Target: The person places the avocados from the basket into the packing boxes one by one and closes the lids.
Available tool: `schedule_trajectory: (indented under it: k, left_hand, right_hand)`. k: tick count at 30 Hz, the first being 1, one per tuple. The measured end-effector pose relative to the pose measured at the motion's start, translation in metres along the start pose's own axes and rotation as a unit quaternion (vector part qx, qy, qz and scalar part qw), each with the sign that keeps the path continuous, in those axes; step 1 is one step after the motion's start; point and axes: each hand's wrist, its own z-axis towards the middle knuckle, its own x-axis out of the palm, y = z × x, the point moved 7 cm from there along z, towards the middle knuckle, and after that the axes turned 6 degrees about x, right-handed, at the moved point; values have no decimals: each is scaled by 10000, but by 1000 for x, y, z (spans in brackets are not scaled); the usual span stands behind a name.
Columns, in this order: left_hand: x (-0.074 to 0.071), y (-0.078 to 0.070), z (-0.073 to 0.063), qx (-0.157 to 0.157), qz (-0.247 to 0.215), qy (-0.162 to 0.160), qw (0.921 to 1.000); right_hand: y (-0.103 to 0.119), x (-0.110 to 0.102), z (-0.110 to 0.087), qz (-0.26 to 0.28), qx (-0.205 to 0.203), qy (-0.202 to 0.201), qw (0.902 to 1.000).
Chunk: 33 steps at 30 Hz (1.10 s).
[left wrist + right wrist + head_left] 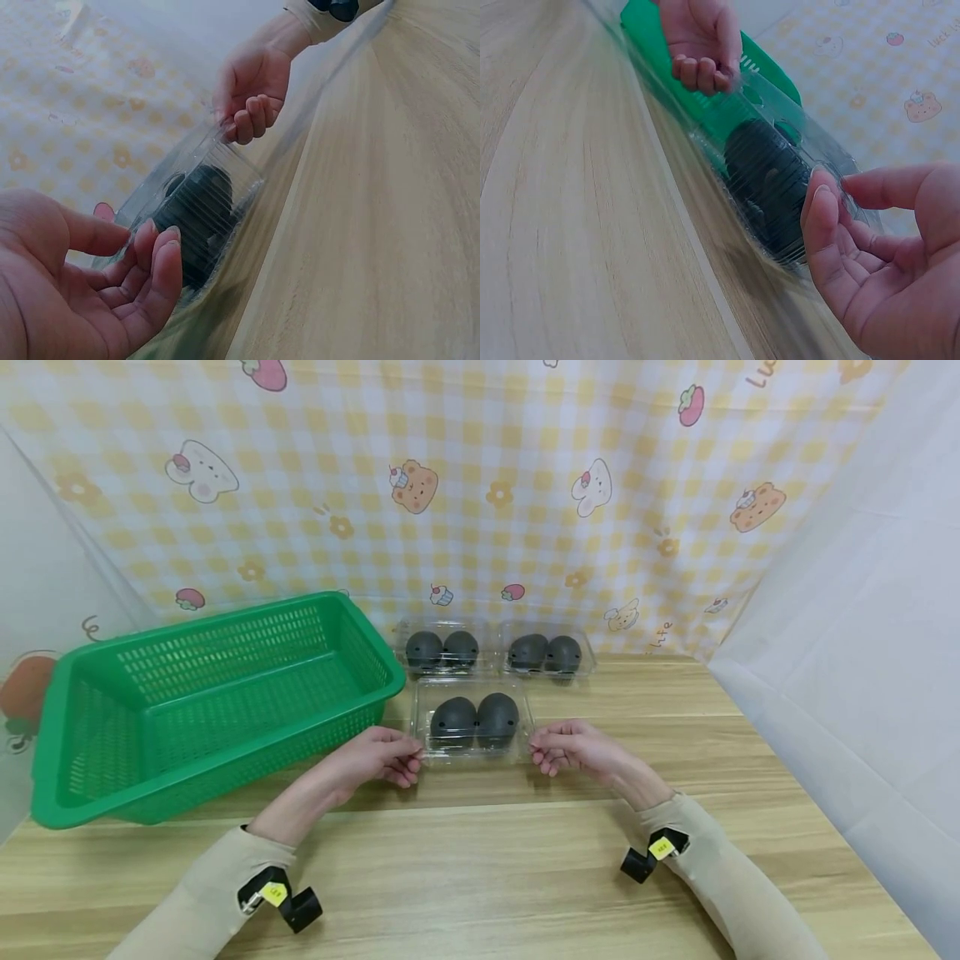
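Observation:
A clear plastic clamshell box (474, 758) with two dark, rounded, avocado-like things (497, 720) inside is between my hands near the middle of the table. My left hand (384, 755) pinches its left front corner between thumb and fingertips. At the right front corner, my right hand (572, 748) pinches the rim the same way. The left wrist view shows the ribbed front wall of the box (244, 176) spanning both hands. In the right wrist view, the dark contents (765, 180) show through the plastic.
Just behind stand two similar clear boxes, one at the left (442, 670) and one at the right (546, 670), each with two dark rounded things. A big green slotted basket (225, 768) stands at the left. A checked cloth (480, 527) hangs behind the wooden table (495, 877).

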Motion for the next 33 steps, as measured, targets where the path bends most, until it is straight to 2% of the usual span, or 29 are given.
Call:
schedule_trajectory:
  k: [8, 20, 33]
  left_hand:
    - [0, 0, 0, -22, -2, -68, 10000]
    - [0, 1, 0, -37, -40, 4, 10000]
    - [-3, 0, -3, -214, -17, -107, 9997]
  right_hand:
    - [2, 2, -1, 8, -58, 60, 10000]
    - [0, 0, -1, -63, -44, 11, 10000]
    - [0, 8, 3, 117, -164, -118, 9997]
